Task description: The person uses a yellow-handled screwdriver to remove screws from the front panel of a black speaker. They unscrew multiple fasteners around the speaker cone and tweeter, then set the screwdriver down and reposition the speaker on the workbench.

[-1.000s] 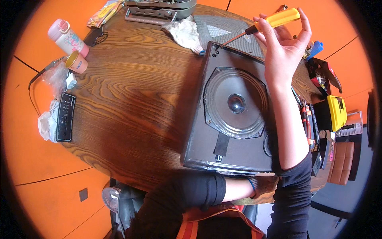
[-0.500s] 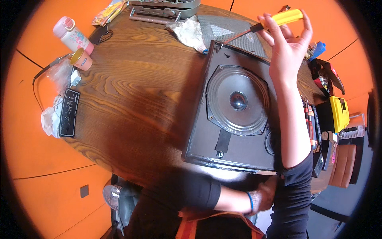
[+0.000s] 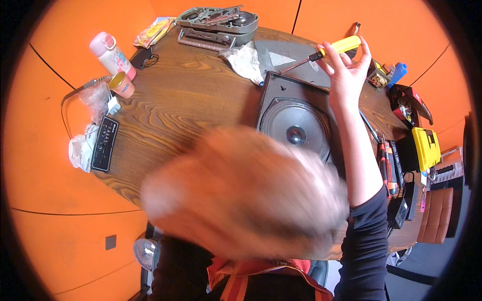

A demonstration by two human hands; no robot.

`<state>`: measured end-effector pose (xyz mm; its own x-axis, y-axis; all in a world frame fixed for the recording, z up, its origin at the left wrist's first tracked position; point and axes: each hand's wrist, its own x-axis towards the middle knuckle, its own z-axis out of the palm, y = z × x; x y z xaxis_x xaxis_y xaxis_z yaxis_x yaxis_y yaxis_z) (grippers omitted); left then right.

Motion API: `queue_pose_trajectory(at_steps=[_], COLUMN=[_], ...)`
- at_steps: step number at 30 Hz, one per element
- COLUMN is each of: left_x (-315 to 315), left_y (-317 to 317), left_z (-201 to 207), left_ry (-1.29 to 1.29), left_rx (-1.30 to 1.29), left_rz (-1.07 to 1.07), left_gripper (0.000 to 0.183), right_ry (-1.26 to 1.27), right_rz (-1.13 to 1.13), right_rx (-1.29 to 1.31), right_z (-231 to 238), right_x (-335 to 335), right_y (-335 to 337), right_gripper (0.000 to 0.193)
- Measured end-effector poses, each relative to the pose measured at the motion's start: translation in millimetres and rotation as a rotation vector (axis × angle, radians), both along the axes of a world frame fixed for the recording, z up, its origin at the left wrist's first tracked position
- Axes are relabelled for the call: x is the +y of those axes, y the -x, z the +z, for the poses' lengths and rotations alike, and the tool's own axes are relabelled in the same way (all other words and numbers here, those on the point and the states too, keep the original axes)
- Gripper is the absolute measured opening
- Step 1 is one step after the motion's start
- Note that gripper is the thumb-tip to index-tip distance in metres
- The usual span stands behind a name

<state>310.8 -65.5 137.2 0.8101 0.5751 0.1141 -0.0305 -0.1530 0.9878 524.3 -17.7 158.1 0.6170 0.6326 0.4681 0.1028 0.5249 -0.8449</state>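
My right hand (image 3: 347,75), bare and raised at the far right, grips a screwdriver (image 3: 345,45) by its yellow handle. The dark shaft slants down to the left, its tip at the far left corner of a black speaker box (image 3: 275,91). On the box's face is a large round speaker cone (image 3: 273,119). Close to the camera, my left hand (image 3: 316,200) and forearm sweep across the middle as a blur. That hand looks whitish, and its fingers cannot be made out. It hides the near part of the speaker box.
A white glove (image 3: 244,62), a grey mesh panel (image 3: 301,60) and an opened green-grey device (image 3: 221,30) lie beyond the box. Left are a pink bottle (image 3: 111,57), a cup (image 3: 122,85) and a black control panel (image 3: 105,144). Right are red-handled tools (image 3: 385,168) and a yellow case (image 3: 427,148).
My left hand has risen from below the box into the middle of the view, covering its near part. The right hand still holds the screwdriver at the far corner. The view has shifted slightly.
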Motion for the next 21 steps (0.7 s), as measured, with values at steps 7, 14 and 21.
queue_pose_trajectory(at_steps=[7,14,21], left_x=[89,157,192], left_y=[30,54,39], left_z=[15,-16,-61], left_ry=[-0.830,-1.155,-0.752], left_rx=[0.197,0.512,0.704], left_rz=[0.561,0.880,0.662], left_gripper=[0.041,0.040,0.043], right_ry=[-0.022,-0.004,0.014], right_rz=[0.031,0.007,0.003], right_rx=[0.133,0.217,0.193], right_z=[-1,-2,-4], right_x=[-2,-2,-3], right_y=[0,-5,-5], right_gripper=[0.080,0.085,0.082])
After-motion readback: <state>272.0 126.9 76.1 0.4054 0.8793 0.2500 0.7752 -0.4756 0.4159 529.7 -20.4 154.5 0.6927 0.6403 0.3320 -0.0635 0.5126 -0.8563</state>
